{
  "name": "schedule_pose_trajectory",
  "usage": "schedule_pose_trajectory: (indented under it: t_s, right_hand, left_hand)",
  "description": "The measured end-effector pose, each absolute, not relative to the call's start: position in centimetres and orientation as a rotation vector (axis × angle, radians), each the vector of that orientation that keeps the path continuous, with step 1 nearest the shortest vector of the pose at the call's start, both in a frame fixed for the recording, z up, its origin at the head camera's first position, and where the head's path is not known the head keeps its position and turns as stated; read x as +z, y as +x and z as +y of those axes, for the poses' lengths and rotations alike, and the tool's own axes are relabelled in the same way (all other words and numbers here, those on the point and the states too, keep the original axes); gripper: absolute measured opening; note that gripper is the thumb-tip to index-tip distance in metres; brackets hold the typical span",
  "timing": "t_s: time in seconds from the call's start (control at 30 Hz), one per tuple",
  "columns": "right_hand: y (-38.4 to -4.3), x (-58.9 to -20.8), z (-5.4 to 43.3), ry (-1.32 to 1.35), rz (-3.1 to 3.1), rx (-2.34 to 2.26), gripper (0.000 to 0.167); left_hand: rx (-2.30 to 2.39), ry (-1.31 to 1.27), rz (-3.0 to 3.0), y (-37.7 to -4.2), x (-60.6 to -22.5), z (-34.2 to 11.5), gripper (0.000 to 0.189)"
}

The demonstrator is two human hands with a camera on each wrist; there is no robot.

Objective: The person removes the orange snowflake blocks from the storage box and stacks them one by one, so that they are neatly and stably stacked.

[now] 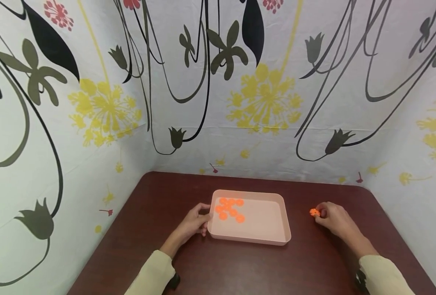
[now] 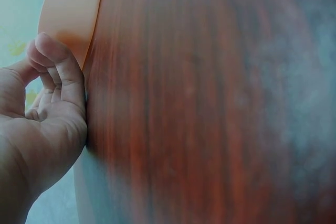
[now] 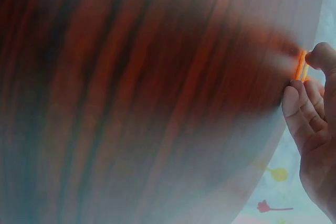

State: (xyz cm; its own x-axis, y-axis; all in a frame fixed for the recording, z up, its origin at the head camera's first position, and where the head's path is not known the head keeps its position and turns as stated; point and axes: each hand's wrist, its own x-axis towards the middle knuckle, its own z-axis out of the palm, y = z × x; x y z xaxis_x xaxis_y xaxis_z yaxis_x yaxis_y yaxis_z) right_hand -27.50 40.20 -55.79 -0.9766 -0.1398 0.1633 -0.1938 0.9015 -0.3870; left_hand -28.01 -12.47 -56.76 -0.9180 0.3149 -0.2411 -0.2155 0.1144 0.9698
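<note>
A shallow peach-pink tray (image 1: 263,217) lies on the table. Several small orange discs (image 1: 233,212) are grouped in its left half. My left hand (image 1: 192,221) grips the tray's left end with thumb and fingers; in the left wrist view the fingers of the left hand (image 2: 52,93) are bent up against the tray wall (image 2: 73,9). To the right of the tray, my right hand (image 1: 334,217) pinches a small orange scalloped disc (image 1: 314,212) between thumb and fingers. The right wrist view shows that disc (image 3: 300,65) edge-on at the fingertips of the right hand (image 3: 315,114).
The dark red-brown table (image 1: 188,184) has a wood grain and rounded back corners. A white cloth wall (image 1: 188,114) with flower and stem prints stands close behind it and along both sides. Light-coloured sleeves (image 1: 153,272) cover both forearms.
</note>
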Motion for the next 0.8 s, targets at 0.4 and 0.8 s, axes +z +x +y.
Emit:
schedule_pose_trajectory:
  t_s: [0.4, 0.8]
  right_hand:
    - [-27.5, -56.2, 40.2, 0.3, -2.915, 0.569, 0.03]
    - [-27.1, -54.8, 36.8, 0.337, -2.764, 0.596, 0.045]
  left_hand:
    - [1.863, 0.092, 2.015, -28.0, -56.9, -12.3, 0.048]
    - [1.855, 0.094, 2.026, -28.0, -56.8, -12.5, 0.048]
